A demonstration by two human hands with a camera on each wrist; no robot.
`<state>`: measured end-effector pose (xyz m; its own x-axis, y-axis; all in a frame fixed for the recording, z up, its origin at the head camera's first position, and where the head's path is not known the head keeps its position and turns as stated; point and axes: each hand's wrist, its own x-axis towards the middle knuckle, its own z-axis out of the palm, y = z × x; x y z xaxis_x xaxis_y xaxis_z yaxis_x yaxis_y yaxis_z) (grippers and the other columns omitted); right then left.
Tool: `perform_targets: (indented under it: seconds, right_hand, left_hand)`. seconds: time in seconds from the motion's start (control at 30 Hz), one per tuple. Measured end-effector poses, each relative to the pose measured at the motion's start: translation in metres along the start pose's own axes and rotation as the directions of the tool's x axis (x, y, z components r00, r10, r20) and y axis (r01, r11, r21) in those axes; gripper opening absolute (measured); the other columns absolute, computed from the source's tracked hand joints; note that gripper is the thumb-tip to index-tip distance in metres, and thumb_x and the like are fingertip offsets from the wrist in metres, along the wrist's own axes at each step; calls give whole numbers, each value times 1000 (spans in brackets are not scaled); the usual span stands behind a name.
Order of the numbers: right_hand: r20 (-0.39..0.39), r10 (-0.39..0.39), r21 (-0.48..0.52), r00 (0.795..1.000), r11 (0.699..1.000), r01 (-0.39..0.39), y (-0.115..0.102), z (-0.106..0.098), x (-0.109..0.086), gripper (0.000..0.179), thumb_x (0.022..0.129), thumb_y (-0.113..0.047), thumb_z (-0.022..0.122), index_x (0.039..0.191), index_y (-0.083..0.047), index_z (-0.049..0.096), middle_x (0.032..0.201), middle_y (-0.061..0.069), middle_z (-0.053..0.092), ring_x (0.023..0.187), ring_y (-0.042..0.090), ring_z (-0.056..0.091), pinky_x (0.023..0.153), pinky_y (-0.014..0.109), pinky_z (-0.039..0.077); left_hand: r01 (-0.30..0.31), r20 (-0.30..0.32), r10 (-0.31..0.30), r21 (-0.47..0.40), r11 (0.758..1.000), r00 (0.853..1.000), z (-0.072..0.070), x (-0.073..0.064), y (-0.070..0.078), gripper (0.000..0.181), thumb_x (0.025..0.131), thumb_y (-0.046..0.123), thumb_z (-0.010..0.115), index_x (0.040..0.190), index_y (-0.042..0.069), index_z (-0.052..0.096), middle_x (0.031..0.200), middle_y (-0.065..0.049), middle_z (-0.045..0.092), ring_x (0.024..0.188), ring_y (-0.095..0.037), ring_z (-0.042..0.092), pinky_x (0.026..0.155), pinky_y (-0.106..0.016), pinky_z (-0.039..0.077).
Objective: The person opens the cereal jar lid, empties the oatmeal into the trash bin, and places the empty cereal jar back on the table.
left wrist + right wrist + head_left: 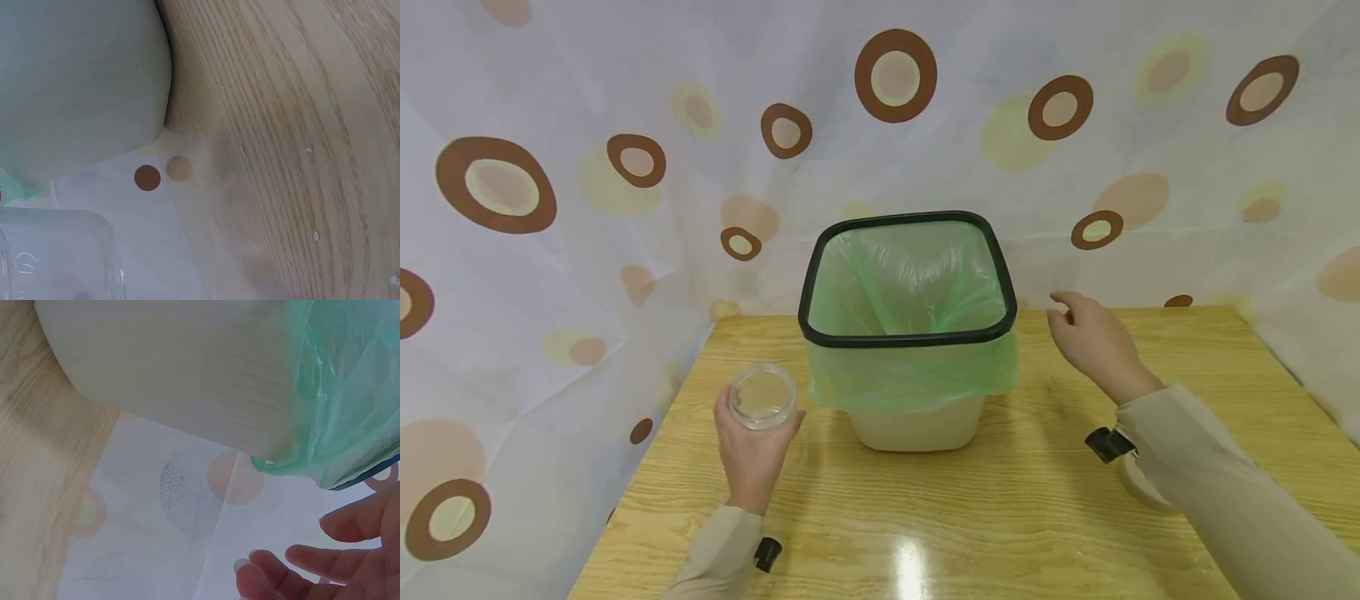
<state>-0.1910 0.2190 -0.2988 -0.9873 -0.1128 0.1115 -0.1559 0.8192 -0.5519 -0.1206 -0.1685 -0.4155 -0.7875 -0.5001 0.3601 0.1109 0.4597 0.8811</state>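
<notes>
My left hand (754, 446) grips a clear jar (763, 397) upright at the left of the bin, its round mouth facing up. In the left wrist view only part of the jar's clear wall (59, 250) shows, and the fingers are out of sight. A white trash bin (917, 429) with a black rim ring stands on the table, lined with a green plastic bag (910, 375). To the right of that rim my right hand (1093, 342) hangs in the air, apart from the bin. Its fingers (337, 562) are loosely bent with nothing between them.
A pale round object (1142, 487) lies on the wooden table (850, 525), partly hidden under my right forearm. Behind and left of the table hangs a white sheet (820, 50) patterned with brown rings. Each wrist wears a small black device (1108, 444).
</notes>
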Motion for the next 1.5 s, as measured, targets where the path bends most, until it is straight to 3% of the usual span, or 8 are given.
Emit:
perform_targets:
  seconds: [0.13,0.43,0.97,1.23,1.5]
  right_hand:
    - [-3,2,-1,1000,1000,-2,1,0,-2,50,104,-22,35,140,12,39,99,25,59,62,24,49,55,36,38]
    - [-5,4,8,1000,1000,-4,3,3,-4,49,104,-21,35,139,13,39,91,21,59,55,21,45,51,35,35]
    - [1,16,22,1000,1000,-16,5,5,-7,48,104,-20,37,139,13,39,80,14,56,52,20,43,49,34,34]
    - [3,18,28,1000,999,-18,7,5,-9,48,104,-19,36,139,14,39,79,14,55,52,20,42,49,35,35]
    - [28,27,35,999,999,-28,9,6,-11,50,104,-20,35,140,14,37,83,17,56,50,19,42,49,34,35]
  left_hand:
    - [26,17,-26,-9,1000,1000,1,-3,-2,100,68,15,89,144,-3,27,139,-23,38,125,-41,43,100,-60,34]
    - [14,22,-14,6,1000,1000,3,-8,-9,97,68,13,88,142,-4,28,138,-25,39,125,-42,42,101,-60,34]
    - [67,46,-66,-21,998,997,6,-14,-15,97,68,12,89,142,-4,28,139,-25,38,126,-44,41,102,-59,33]
    - [64,51,-63,-16,998,997,8,-15,-17,96,68,12,89,141,-5,28,138,-25,39,125,-44,41,101,-59,33]
    - [111,76,-107,-51,993,991,8,-20,-20,97,69,11,88,142,-3,26,139,-25,36,126,-45,40,102,-59,32]
